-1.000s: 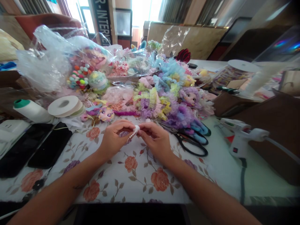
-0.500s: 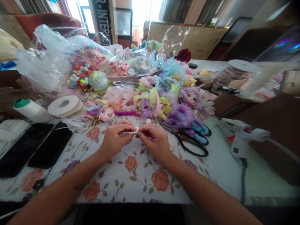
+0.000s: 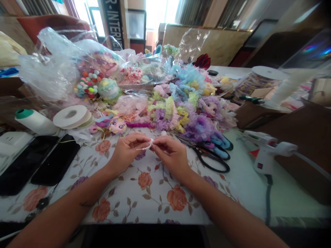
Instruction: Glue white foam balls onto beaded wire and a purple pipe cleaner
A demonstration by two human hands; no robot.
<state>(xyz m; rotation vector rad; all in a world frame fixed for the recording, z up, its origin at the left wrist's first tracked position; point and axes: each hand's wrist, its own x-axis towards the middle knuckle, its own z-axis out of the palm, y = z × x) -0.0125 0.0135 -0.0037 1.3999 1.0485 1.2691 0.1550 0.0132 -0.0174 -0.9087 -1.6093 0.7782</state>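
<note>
My left hand [image 3: 127, 151] and my right hand [image 3: 170, 153] meet over the flowered tablecloth [image 3: 144, 193], fingers pinched together. Between them runs a short string of small white beads [image 3: 145, 147], held at its right end by both hands' fingertips, its free end pointing left across my left palm. A loose white bead [image 3: 163, 133] lies on the cloth just beyond my right hand. Black-handled scissors [image 3: 209, 156] lie right of my right hand.
A pile of pastel ruffled trims and small doll heads [image 3: 178, 110] fills the table's middle. Clear plastic bags [image 3: 59, 65] of pompoms, a ribbon spool [image 3: 72, 117] and a thread cone [image 3: 34, 121] stand left, by two dark phones [image 3: 41, 162]. A white glue gun [image 3: 266, 151] rests right.
The bead string, hanging down-left a second ago, now lies nearly level between my fingertips. Both hands have stayed in nearly the same place.
</note>
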